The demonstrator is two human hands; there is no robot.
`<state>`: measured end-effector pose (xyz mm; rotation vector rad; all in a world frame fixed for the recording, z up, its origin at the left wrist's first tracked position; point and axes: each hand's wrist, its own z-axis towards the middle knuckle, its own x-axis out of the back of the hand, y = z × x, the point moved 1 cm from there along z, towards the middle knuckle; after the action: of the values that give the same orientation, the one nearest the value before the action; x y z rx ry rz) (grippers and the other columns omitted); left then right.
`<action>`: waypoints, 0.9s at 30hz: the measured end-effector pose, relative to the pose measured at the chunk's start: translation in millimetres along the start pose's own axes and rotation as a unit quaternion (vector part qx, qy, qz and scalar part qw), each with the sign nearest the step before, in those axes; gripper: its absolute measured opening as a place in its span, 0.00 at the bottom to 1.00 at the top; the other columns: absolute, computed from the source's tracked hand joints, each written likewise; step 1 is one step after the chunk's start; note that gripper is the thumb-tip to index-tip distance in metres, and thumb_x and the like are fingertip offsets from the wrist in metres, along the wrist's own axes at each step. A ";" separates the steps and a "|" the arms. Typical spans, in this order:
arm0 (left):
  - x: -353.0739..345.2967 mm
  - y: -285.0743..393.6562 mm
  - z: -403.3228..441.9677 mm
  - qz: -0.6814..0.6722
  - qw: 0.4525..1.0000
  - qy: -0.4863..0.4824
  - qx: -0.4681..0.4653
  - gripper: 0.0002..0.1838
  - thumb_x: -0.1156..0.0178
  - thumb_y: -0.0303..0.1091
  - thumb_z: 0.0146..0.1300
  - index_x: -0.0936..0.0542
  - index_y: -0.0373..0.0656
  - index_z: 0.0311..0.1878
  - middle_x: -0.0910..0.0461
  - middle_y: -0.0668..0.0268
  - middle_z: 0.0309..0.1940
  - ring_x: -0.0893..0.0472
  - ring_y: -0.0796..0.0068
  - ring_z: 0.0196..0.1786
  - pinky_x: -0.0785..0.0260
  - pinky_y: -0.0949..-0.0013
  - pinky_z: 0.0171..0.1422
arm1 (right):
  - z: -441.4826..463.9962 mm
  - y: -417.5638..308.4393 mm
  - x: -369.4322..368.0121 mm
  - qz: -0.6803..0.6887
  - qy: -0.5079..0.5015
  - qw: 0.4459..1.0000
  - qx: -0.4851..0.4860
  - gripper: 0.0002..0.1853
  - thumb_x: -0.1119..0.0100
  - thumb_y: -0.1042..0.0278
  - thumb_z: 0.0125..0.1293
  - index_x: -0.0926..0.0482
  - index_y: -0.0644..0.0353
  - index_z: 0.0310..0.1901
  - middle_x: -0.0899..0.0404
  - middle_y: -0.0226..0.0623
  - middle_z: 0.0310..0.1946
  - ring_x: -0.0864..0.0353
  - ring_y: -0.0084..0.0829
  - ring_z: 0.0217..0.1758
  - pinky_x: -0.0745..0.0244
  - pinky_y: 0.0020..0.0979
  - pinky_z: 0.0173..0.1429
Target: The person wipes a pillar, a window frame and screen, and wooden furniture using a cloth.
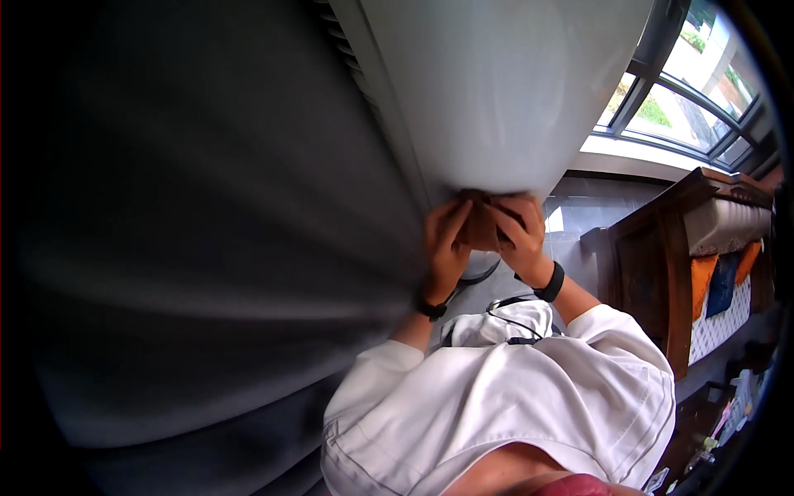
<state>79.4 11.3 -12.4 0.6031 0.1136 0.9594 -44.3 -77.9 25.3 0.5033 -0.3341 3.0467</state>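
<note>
the left hand (pixel 443 241) and right hand (pixel 524 230) held a brown thing (pixel 482 235) between them, each grip narrow and closed on it (what it was, i could not tell). it was at the near end of a white panel (pixel 488 91); whether they touched was unclear. a wooden sofa (pixel 653 273) stood well apart, on the right, below a window (pixel 674 112).
</note>
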 end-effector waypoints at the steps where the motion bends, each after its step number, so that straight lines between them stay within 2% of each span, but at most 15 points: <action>1: -1.6 7.4 16.8 -0.010 1.000 0.006 -0.014 0.27 0.36 0.14 0.57 0.19 0.42 0.61 0.26 0.55 0.58 0.21 0.58 0.58 0.25 0.62 0.59 | 13.1 0.2 4.2 -0.013 0.016 1.000 0.013 0.26 0.32 0.79 0.39 0.14 0.59 0.47 0.20 0.41 0.45 0.21 0.45 0.44 0.22 0.39 0.46; 4: -6.5 45.7 67.4 -0.019 0.998 0.045 -0.030 0.30 0.36 0.12 0.52 0.18 0.43 0.60 0.25 0.56 0.56 0.19 0.59 0.52 0.22 0.64 0.53 | 58.5 -6.8 28.8 -0.044 0.055 0.997 0.026 0.25 0.32 0.78 0.39 0.13 0.60 0.46 0.19 0.41 0.45 0.21 0.44 0.45 0.24 0.39 0.51; 7: -16.1 73.4 106.2 -0.040 0.995 0.039 -0.079 0.31 0.35 0.12 0.48 0.17 0.45 0.59 0.23 0.57 0.53 0.17 0.61 0.46 0.21 0.65 0.47 | 71.7 3.0 39.1 -0.078 0.126 0.989 0.020 0.21 0.31 0.77 0.47 0.15 0.61 0.48 0.20 0.43 0.48 0.21 0.44 0.49 0.25 0.40 0.54; 9: -28.0 75.1 106.6 -0.050 0.994 0.008 -0.093 0.32 0.35 0.12 0.47 0.17 0.48 0.59 0.22 0.58 0.52 0.17 0.61 0.43 0.21 0.66 0.45 | 67.0 11.6 41.2 -0.086 0.173 0.981 0.018 0.20 0.31 0.75 0.53 0.17 0.62 0.50 0.22 0.43 0.50 0.22 0.44 0.51 0.25 0.41 0.55; 12: -43.8 67.6 85.7 -0.052 0.994 -0.041 -0.081 0.32 0.34 0.14 0.48 0.17 0.51 0.59 0.21 0.60 0.51 0.17 0.62 0.42 0.20 0.67 0.44 | 11.6 42.9 33.5 -0.139 0.155 0.978 -0.005 0.18 0.31 0.72 0.59 0.21 0.62 0.52 0.26 0.44 0.52 0.23 0.44 0.53 0.27 0.42 0.57; 16: -56.4 23.9 15.8 -0.048 0.997 -0.057 -0.031 0.29 0.34 0.15 0.52 0.17 0.51 0.59 0.21 0.61 0.51 0.16 0.62 0.44 0.20 0.66 0.45 | -47.4 44.2 17.6 -0.079 0.097 0.991 -0.052 0.19 0.30 0.75 0.57 0.21 0.60 0.51 0.25 0.44 0.51 0.25 0.45 0.53 0.28 0.41 0.58; 20: -37.0 5.1 -23.0 -0.019 0.997 -0.077 0.023 0.28 0.34 0.15 0.53 0.17 0.49 0.59 0.22 0.60 0.53 0.17 0.61 0.46 0.21 0.65 0.47 | -71.6 31.6 5.8 -0.046 0.031 0.996 -0.075 0.20 0.30 0.78 0.51 0.17 0.61 0.49 0.23 0.42 0.50 0.25 0.45 0.53 0.27 0.40 0.57; 24: -18.0 11.2 -2.4 0.001 0.998 -0.064 0.007 0.28 0.33 0.14 0.53 0.17 0.46 0.58 0.23 0.58 0.55 0.19 0.59 0.49 0.22 0.64 0.51 | -37.0 16.4 4.9 -0.044 0.034 0.997 -0.057 0.18 0.30 0.79 0.48 0.13 0.58 0.45 0.20 0.39 0.48 0.23 0.43 0.50 0.28 0.38 0.56; 27: -13.1 39.3 21.1 0.000 1.000 0.024 0.020 0.27 0.32 0.16 0.53 0.17 0.44 0.58 0.23 0.56 0.56 0.20 0.60 0.50 0.24 0.65 0.53 | 2.3 0.8 12.5 -0.039 0.054 0.997 -0.035 0.19 0.31 0.79 0.44 0.12 0.55 0.42 0.20 0.39 0.49 0.23 0.41 0.49 0.28 0.36 0.55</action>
<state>50.3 8.4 23.8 0.6164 0.1758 0.9741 -55.4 -79.2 31.3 0.3378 -0.4048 2.9607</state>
